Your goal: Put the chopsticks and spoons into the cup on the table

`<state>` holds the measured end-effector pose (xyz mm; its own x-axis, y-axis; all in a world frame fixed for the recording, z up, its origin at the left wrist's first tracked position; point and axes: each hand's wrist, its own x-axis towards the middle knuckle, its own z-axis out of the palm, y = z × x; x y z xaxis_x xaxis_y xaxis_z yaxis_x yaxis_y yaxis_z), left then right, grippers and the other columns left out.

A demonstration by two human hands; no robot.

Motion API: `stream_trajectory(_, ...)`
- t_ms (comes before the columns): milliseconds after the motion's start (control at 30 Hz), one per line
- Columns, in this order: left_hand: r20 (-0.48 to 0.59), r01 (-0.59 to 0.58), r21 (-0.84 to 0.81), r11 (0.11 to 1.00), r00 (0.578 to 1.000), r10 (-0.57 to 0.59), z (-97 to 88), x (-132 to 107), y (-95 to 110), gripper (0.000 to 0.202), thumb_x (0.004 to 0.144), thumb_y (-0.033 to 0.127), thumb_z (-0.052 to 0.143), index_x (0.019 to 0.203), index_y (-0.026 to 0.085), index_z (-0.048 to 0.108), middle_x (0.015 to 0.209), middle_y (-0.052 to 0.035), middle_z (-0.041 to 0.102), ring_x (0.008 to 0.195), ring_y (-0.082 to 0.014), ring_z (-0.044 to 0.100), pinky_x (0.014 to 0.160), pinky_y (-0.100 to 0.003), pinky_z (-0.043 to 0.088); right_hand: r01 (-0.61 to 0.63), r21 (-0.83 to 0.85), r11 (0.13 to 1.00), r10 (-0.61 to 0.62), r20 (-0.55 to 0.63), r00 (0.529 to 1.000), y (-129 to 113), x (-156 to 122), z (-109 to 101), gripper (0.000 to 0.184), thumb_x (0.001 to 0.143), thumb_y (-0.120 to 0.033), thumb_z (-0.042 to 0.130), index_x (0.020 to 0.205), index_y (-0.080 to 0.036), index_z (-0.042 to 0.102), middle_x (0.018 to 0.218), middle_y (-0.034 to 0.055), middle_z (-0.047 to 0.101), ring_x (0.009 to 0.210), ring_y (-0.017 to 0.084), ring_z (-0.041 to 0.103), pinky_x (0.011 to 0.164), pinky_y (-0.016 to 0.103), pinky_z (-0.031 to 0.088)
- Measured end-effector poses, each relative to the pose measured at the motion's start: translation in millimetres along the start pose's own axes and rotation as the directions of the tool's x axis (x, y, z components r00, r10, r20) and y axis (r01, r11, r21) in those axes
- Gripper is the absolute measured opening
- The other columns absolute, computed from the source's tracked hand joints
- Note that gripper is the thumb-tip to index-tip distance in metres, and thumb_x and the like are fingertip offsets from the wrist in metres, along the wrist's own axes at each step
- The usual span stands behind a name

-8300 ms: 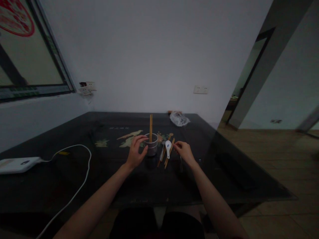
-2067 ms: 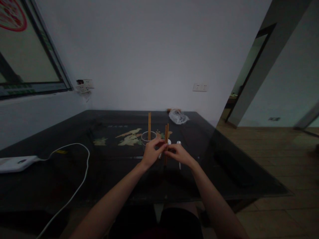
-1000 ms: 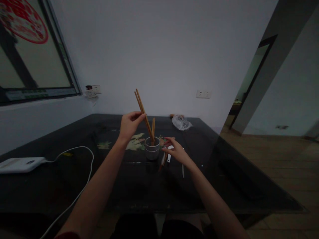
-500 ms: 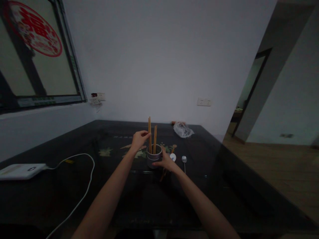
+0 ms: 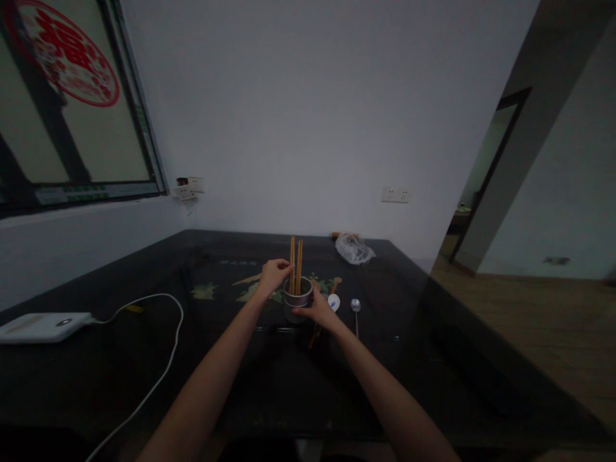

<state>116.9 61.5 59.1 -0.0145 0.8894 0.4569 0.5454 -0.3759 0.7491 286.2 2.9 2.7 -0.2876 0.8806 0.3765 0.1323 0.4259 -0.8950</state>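
Note:
A small metal cup (image 5: 297, 300) stands on the dark table (image 5: 144, 372) with several wooden chopsticks (image 5: 295, 269) upright in it. My left hand (image 5: 273, 276) is at the cup's left rim, fingers closed around the lower part of the chopsticks. My right hand (image 5: 320, 311) rests against the cup's right side, fingers curved on its wall. More chopsticks (image 5: 317, 328) lie on the table under my right hand. A white ceramic spoon (image 5: 333, 302) and a metal spoon (image 5: 355, 309) lie just right of the cup.
A white device (image 5: 43, 326) with a white cable (image 5: 163, 346) sits at the left of the table. A crumpled clear plastic bag (image 5: 353, 248) lies at the far edge near the wall. A doorway opens at the right.
My left hand lifted a pair of chopsticks, lowered them into the cup and sank to its rim. My right hand moved from the loose chopsticks to the cup's side.

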Motion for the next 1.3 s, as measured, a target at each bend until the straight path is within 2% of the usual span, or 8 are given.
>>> stream_trajectory(267,-0.003,0.024,-0.048,0.999,1.000,-0.024,8.0,1.8,-11.0,0.024,0.070,0.036,0.062,0.074,0.014,0.070,0.074,-0.0075,0.071,0.071,-0.0196,0.066,0.062,-0.025,0.048,-0.048,-0.047,0.998,0.046,-0.031,0.998,8.9,1.6,0.5,0.083,0.052,-0.028,0.080,0.126,-0.018,0.044,0.123,0.0112,0.056,0.115,0.026,0.053,0.099,0.042,0.040)
stream_trajectory(467,-0.001,0.001,-0.061,0.998,1.000,-0.001,12.1,2.9,-17.8,0.025,0.070,0.038,0.061,0.074,0.015,0.069,0.074,-0.0072,0.071,0.071,-0.0196,0.065,0.062,-0.026,0.048,-0.027,-0.073,0.997,0.025,-0.033,0.999,7.7,1.6,-0.6,0.081,0.052,-0.028,0.081,0.124,-0.020,0.045,0.122,0.0098,0.056,0.115,0.026,0.052,0.100,0.042,0.040)
stream_trajectory(900,-0.010,-0.035,-0.063,0.997,0.999,0.034,8.5,1.2,-8.7,0.022,0.071,0.035,0.061,0.077,0.015,0.069,0.078,-0.0072,0.071,0.074,-0.0198,0.066,0.069,-0.028,0.050,-0.049,-0.120,0.992,0.048,-0.011,0.999,5.1,0.1,-4.2,0.080,0.054,-0.031,0.080,0.125,-0.019,0.045,0.119,0.0101,0.057,0.112,0.026,0.054,0.096,0.042,0.041)
stream_trajectory(1200,0.027,0.003,-0.025,1.000,1.000,-0.002,9.6,-2.9,-2.6,0.019,0.070,0.032,0.061,0.074,0.015,0.068,0.077,-0.0065,0.071,0.074,-0.0193,0.065,0.069,-0.028,0.049,-0.016,-0.126,0.992,0.016,-0.002,1.000,1.6,0.6,-4.3,0.076,0.055,-0.030,0.079,0.123,-0.020,0.046,0.119,0.0086,0.057,0.114,0.025,0.052,0.098,0.041,0.040)
stream_trajectory(1300,0.025,0.003,-0.023,1.000,1.000,-0.002,9.5,-3.0,-3.6,0.019,0.070,0.031,0.061,0.079,0.015,0.067,0.078,-0.0069,0.070,0.074,-0.0194,0.066,0.069,-0.028,0.050,-0.008,-0.119,0.993,0.008,-0.001,1.000,2.1,1.0,-4.3,0.079,0.054,-0.029,0.080,0.124,-0.019,0.045,0.121,0.0092,0.055,0.116,0.025,0.051,0.100,0.040,0.038)
